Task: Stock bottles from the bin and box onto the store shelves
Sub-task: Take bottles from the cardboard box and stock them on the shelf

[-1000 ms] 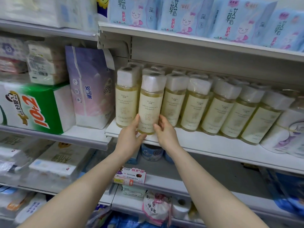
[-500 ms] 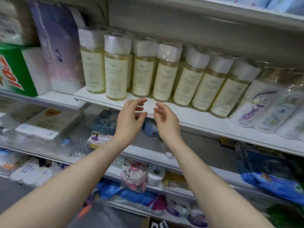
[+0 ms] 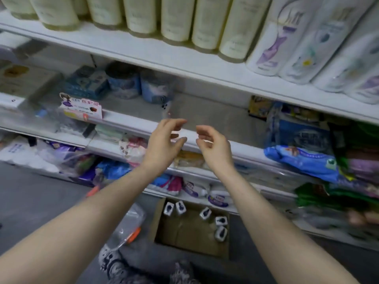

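Observation:
A row of cream-labelled bottles (image 3: 176, 19) stands on the white upper shelf (image 3: 155, 52) at the top of the view. Both hands hover below it, in front of the middle shelf. My left hand (image 3: 164, 142) and my right hand (image 3: 213, 144) are a palm's width apart, fingers loosely curled, holding nothing. On the floor below stands an open cardboard box (image 3: 190, 232) with several white-capped bottles (image 3: 220, 221) upright inside. A clear plastic bin (image 3: 129, 224) with an orange clip lies left of the box.
White pouch bottles with purple prints (image 3: 307, 48) fill the upper shelf's right end. Blue tins (image 3: 139, 85) and a small pink sign (image 3: 82, 108) sit on the middle shelf. Blue and green packs (image 3: 307, 160) crowd the right; bagged goods fill the lower shelves.
My hands let go of the bottle set on the upper shelf and dropped away from it. The view tilted down, bringing the box and bin on the floor into sight.

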